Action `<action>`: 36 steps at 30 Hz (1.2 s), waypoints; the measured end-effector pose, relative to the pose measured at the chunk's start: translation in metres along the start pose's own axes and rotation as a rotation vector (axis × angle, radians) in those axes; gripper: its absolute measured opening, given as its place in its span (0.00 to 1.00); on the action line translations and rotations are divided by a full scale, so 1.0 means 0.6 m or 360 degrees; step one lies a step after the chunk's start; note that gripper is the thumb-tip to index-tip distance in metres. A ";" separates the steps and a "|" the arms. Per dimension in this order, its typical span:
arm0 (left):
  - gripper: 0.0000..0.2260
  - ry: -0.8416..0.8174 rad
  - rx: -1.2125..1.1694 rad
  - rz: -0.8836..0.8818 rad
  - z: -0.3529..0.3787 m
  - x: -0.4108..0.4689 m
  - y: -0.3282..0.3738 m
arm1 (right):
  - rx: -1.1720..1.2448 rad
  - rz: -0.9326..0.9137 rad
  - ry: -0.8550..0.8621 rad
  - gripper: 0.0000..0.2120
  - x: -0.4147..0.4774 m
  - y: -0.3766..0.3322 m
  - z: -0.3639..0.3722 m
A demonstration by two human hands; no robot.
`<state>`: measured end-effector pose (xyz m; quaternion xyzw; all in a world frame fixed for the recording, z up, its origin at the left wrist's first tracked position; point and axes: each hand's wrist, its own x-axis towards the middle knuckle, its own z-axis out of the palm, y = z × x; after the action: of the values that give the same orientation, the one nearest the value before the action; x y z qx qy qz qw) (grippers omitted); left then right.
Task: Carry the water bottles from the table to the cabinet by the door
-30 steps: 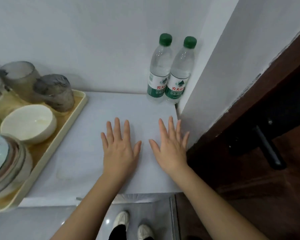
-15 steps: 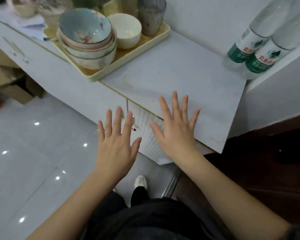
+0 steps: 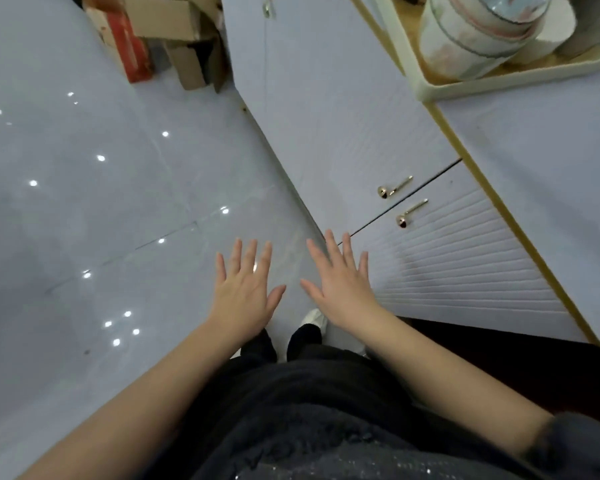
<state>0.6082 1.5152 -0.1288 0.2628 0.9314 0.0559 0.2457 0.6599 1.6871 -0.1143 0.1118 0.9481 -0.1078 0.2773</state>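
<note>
No water bottle is in view now. The white cabinet (image 3: 541, 174) fills the right side, its top edged in gold and its ribbed doors facing the floor. My left hand (image 3: 245, 289) is held out flat over the floor, fingers spread, holding nothing. Beside it, my right hand (image 3: 340, 277) is also flat and spread, empty, in front of the lower cabinet door and apart from it.
A cream tray (image 3: 471, 83) with stacked bowls (image 3: 478, 32) sits on the cabinet top at upper right. Two gold door handles (image 3: 400, 202) stick out of the cabinet doors. Cardboard boxes (image 3: 160, 36) lie on the glossy grey floor (image 3: 84, 209) at upper left.
The view has swung left and down, away from the cabinet top. The two bottles have left the frame. Both hands have come off the cabinet and now hang over the floor.
</note>
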 end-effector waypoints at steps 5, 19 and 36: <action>0.33 -0.0119 -0.0155 -0.0391 0.026 -0.067 -0.104 | -0.0179 -0.0240 -0.0201 0.33 0.038 -0.120 0.024; 0.32 0.0072 -0.0534 -0.1195 0.074 -0.219 -0.282 | -0.0826 -0.0970 -0.0381 0.32 0.111 -0.412 0.048; 0.31 0.0230 -0.0926 -0.1889 0.017 -0.293 -0.616 | -0.1363 -0.1573 -0.0510 0.33 0.241 -0.872 0.054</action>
<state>0.5730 1.1078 -0.1484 -0.3761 0.8792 0.1776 0.2326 0.4149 1.2026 -0.1458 -0.4725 0.7941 0.1482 0.3524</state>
